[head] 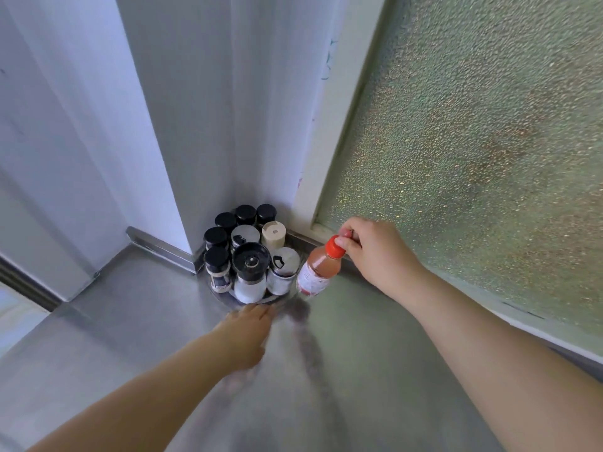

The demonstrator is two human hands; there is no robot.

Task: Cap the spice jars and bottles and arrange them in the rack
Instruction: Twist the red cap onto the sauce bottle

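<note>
The right hand (372, 252) pinches the red-capped plastic bottle of reddish sauce (318, 268) by its cap, just right of the round metal rack (257, 300) (full of capped jars); the left hand (248, 334), blurred, lies spread before the rack.

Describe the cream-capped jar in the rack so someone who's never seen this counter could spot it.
Look to the back corner of the steel counter, where the white wall meets the frosted window; a round spice rack sits there. The cream-capped jar stands at the rack's back right, nearest the window frame. Its neighbours all wear black or silver tops; it alone has a cream one.
</note>
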